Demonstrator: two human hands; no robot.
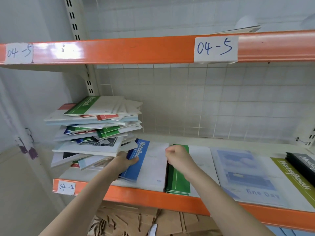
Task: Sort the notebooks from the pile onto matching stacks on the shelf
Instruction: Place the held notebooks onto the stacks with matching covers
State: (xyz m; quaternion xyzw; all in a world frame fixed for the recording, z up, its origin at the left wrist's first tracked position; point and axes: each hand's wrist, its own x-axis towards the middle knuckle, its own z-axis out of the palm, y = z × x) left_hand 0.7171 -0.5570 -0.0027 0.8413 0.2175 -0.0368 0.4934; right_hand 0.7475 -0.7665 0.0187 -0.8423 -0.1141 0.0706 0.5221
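**Shelf 04-4: mixed pile at left, sorted stacks to its right**

The shelf (153,195) carries an untidy pile (95,132) of notebooks at its left end. Beside it lie a blue stack (150,167), a green stack (178,183), a pale "fine Day" stack (245,174), an olive stack (294,178) and a black stack (303,163) cut off at the frame edge. Lower pile titles are unreadable. The left hand (125,160) rests on the blue stack's spine edge, fingers partly under the pile. The right hand (177,155) is curled over the green stack; whether it pinches anything cannot be told.
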